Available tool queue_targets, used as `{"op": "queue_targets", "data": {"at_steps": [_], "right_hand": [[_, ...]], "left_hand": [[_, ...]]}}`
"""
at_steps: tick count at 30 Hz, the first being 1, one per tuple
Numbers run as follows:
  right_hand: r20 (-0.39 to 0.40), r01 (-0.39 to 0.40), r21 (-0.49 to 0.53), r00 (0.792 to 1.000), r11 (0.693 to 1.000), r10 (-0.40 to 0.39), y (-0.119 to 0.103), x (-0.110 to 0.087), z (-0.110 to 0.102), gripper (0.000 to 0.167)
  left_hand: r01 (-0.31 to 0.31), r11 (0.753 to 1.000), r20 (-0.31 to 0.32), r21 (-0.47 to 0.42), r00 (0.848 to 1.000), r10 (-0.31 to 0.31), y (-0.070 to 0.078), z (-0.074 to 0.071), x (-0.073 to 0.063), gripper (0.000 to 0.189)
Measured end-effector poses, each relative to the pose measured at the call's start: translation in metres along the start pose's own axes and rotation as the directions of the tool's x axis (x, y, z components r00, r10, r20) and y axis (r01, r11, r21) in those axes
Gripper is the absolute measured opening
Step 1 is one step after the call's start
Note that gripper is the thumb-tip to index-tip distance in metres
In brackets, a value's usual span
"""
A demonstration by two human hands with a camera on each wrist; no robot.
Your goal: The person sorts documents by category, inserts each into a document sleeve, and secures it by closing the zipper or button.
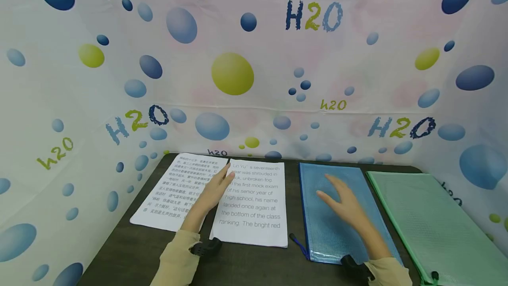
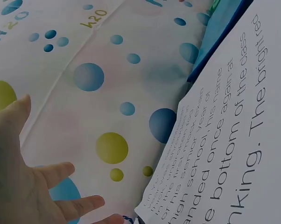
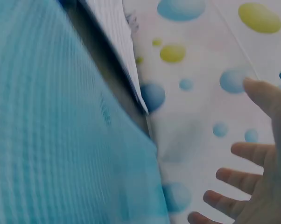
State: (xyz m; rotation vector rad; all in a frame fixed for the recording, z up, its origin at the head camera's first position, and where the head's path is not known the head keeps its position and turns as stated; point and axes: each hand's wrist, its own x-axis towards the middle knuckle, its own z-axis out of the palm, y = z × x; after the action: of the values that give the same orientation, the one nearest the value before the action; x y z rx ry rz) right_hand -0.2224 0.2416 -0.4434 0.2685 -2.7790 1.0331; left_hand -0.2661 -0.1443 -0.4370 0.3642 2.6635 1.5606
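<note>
My left hand (image 1: 214, 190) hovers over the gap between two printed paper stacks, fingers extended and holding nothing. One stack is a sheet with Chinese text (image 1: 170, 193); the other carries large English text (image 1: 254, 206), also seen in the left wrist view. Above the blue mesh zip pouch (image 1: 325, 233) is my right hand (image 1: 345, 202), thumb and fingers spread, nothing between them. In the right wrist view the blue pouch fills the left side, apart from the spread fingers (image 3: 238, 179). The forearm hides part of the pouch.
A green mesh zip pouch (image 1: 448, 220) lies to the right of the blue one. The blue pouch's zipper pull (image 1: 299, 246) sticks out at its left corner. All lie on a dark table (image 1: 123, 250), backed by a bubble-printed cloth (image 1: 270, 56).
</note>
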Motion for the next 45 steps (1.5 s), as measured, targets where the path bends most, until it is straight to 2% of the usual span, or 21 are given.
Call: {"op": "queue_targets", "data": {"at_steps": [3, 5, 7, 9, 15, 19, 24, 28, 29, 31, 33, 35, 37, 40, 45], "right_hand": [[0.070, -0.082, 0.138, 0.995, 0.987, 0.073, -0.009, 0.000, 0.004, 0.069], [0.131, -0.145, 0.243, 0.985, 0.959, 0.116, -0.014, 0.000, 0.007, 0.069], [0.192, -0.204, 0.351, 0.971, 0.914, 0.143, -0.019, 0.001, 0.010, 0.069], [0.253, -0.259, 0.465, 0.955, 0.847, 0.153, -0.023, 0.001, 0.014, 0.068], [0.391, -0.392, 0.644, 0.907, 0.657, 0.158, -0.037, 0.003, 0.035, 0.071], [0.451, -0.464, 0.692, 0.876, 0.553, 0.171, -0.044, 0.004, 0.052, 0.080], [0.488, -0.507, 0.716, 0.855, 0.480, 0.176, -0.049, 0.005, 0.065, 0.089], [0.513, -0.524, 0.728, 0.844, 0.441, 0.155, -0.050, 0.006, 0.070, 0.095], [0.515, -0.526, 0.730, 0.843, 0.437, 0.154, -0.050, 0.006, 0.071, 0.097], [0.513, -0.525, 0.730, 0.844, 0.437, 0.156, -0.050, 0.006, 0.072, 0.100], [0.507, -0.522, 0.732, 0.847, 0.438, 0.161, -0.050, 0.006, 0.073, 0.098], [0.502, -0.517, 0.732, 0.850, 0.444, 0.161, -0.049, 0.006, 0.073, 0.095], [0.497, -0.511, 0.737, 0.853, 0.443, 0.158, -0.049, 0.005, 0.072, 0.089], [0.490, -0.504, 0.744, 0.858, 0.438, 0.154, -0.049, 0.004, 0.070, 0.083], [0.485, -0.501, 0.755, 0.861, 0.424, 0.154, -0.051, 0.003, 0.066, 0.087]], "left_hand": [[0.120, 0.984, 0.057, -0.130, 0.992, -0.113, -0.002, -0.008, -0.005, 0.072], [0.210, 0.958, 0.094, -0.194, 0.976, -0.194, -0.004, -0.013, -0.009, 0.075], [0.278, 0.932, 0.122, -0.233, 0.959, -0.256, -0.006, -0.018, -0.012, 0.080], [0.326, 0.903, 0.145, -0.280, 0.944, -0.296, -0.009, -0.021, -0.014, 0.084], [0.383, 0.836, 0.213, -0.394, 0.922, -0.323, -0.018, -0.029, -0.019, 0.096], [0.412, 0.792, 0.242, -0.451, 0.910, -0.335, -0.024, -0.031, -0.020, 0.101], [0.453, 0.721, 0.277, -0.524, 0.891, -0.358, -0.029, -0.033, -0.019, 0.101], [0.477, 0.662, 0.284, -0.578, 0.878, -0.385, -0.034, -0.031, -0.017, 0.087], [0.478, 0.657, 0.282, -0.583, 0.877, -0.388, -0.036, -0.030, -0.017, 0.081], [0.476, 0.669, 0.279, -0.571, 0.879, -0.387, -0.039, -0.027, -0.017, 0.070], [0.476, 0.691, 0.287, -0.544, 0.880, -0.380, -0.041, -0.024, -0.018, 0.063], [0.469, 0.726, 0.309, -0.504, 0.882, -0.356, -0.043, -0.022, -0.019, 0.059], [0.465, 0.749, 0.329, -0.472, 0.881, -0.340, -0.044, -0.019, -0.020, 0.058], [0.459, 0.768, 0.339, -0.446, 0.881, -0.329, -0.044, -0.016, -0.022, 0.062], [0.450, 0.787, 0.309, -0.421, 0.888, -0.342, -0.041, -0.011, -0.022, 0.071]]}}
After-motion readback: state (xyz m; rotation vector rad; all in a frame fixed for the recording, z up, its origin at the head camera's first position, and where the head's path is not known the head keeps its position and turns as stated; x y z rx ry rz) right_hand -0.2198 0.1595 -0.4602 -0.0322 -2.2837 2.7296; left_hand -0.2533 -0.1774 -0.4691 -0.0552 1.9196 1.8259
